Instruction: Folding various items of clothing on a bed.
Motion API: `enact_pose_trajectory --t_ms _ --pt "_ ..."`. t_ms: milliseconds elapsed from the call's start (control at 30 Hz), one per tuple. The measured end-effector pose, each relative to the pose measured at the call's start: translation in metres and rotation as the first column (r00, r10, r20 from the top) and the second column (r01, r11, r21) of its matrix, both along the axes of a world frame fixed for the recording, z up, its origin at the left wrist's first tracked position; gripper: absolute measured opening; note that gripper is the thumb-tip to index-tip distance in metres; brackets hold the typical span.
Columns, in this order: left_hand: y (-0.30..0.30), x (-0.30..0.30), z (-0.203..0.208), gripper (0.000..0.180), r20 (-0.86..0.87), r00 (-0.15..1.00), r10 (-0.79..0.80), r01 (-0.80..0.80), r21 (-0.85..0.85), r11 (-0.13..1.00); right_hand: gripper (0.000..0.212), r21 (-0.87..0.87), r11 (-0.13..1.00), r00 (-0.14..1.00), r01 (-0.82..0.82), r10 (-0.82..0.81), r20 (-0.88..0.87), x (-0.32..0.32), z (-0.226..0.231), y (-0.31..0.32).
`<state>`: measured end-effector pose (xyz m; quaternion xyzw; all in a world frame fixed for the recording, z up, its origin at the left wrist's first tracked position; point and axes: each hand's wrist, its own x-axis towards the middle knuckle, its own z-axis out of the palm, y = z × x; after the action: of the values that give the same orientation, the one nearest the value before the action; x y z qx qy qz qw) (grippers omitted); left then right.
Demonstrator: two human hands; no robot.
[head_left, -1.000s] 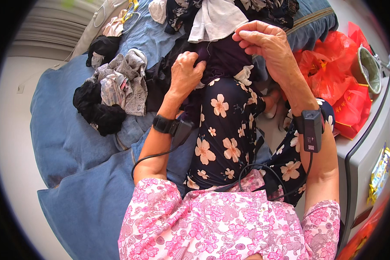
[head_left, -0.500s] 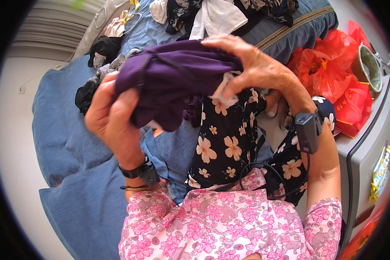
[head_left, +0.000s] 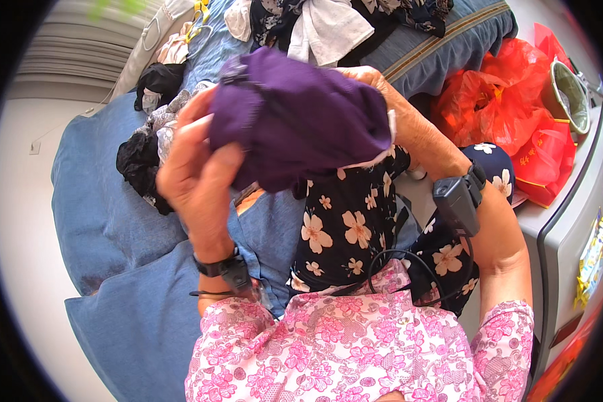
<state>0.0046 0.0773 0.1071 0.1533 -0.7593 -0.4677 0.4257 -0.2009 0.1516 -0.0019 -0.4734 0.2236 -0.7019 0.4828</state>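
Head view: the left hand (head_left: 197,175) grips the purple garment (head_left: 308,124), which extends rightward from its fingers to the right hand (head_left: 363,76). Half a second earlier the right fingers showed; now cloth hides them, so their hold cannot be told.

A person (head_left: 375,311) wears a pink-and-white floral top (head_left: 342,348), dark trousers (head_left: 338,261) printed with pale blossoms (head_left: 316,232), and black wrist straps (head_left: 208,269) bearing dark, boxy, cabled devices (head_left: 454,206).
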Motion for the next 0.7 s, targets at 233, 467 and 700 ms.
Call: enact_pose_trajectory --t_ms 233,467,700 --pt "0.004 -0.023 -0.061 0.058 0.239 0.947 -0.216 0.175 0.18 0.968 0.021 0.124 0.991 0.988 -0.047 0.028 0.149 0.002 0.011 0.01" --pt "-0.018 -0.016 -0.031 0.038 0.348 0.915 0.202 -0.115 -0.256 0.96 0.023 0.224 0.975 0.979 -0.003 -0.043 0.197 0.0 0.019 0.007" --pt "-0.112 0.044 0.04 0.036 -0.038 0.761 0.648 -0.553 -0.561 0.617 0.034 0.187 0.898 0.915 0.397 -0.371 -0.159 -0.021 0.014 0.014"
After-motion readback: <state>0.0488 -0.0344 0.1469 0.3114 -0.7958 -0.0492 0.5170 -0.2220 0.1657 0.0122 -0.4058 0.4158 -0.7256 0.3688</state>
